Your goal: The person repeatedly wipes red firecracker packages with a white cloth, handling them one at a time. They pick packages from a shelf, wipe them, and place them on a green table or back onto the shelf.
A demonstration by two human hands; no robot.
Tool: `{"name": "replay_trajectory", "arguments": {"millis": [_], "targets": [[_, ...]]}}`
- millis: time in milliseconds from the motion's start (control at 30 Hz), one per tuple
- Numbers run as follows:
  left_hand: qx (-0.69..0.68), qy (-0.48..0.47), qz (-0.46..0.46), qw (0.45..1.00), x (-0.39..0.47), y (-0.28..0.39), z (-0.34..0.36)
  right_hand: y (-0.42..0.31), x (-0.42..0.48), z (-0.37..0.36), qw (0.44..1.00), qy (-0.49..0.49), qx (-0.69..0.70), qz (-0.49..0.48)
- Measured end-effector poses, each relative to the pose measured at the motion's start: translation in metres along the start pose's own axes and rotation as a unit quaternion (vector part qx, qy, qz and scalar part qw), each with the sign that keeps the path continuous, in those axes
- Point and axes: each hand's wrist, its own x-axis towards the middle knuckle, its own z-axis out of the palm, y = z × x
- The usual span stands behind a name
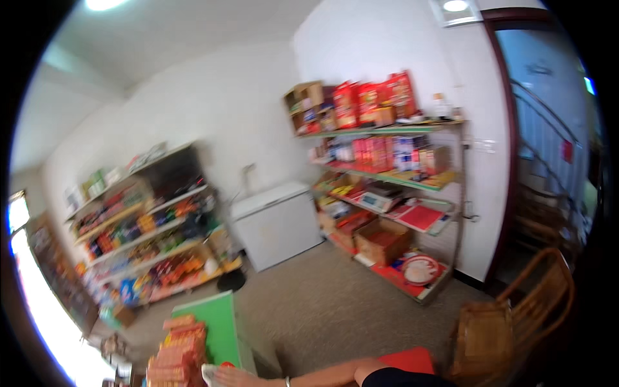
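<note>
One forearm with a bracelet and a dark sleeve comes in at the bottom edge; its hand, which looks like my left hand (237,376), lies on or against a whitish item (209,373), perhaps a cloth. The grip is blurred and partly cut off. Close beside it, stacked red and orange packets (179,350) stand on a green-topped counter (220,321). A small red round thing (227,365) shows just behind the fingers. My right hand is out of view.
Stocked shelves (420,181) stand ahead at right, a white chest freezer (278,227) between them and the left shelves (159,232). A wooden chair (486,338) is at lower right, near a red surface (411,359) and a doorway (500,145).
</note>
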Motion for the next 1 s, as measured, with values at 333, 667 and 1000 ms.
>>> {"name": "replay_trajectory", "arguments": {"millis": [333, 667, 1000], "targets": [[0.018, -0.246, -0.162, 0.955, 0.03, -0.04, 0.087, -0.047, -0.045, -0.068, 0.978, -0.014, -0.206, 0.033], [0.001, -0.272, -0.245, 0.931, 0.041, -0.078, 0.099, -0.089, -0.085, -0.07, 0.973, -0.053, -0.194, 0.111], [0.02, -0.179, -0.235, 0.955, 0.079, -0.103, 0.091, 0.034, -0.116, -0.125, 0.943, 0.023, -0.196, 0.267]]}}
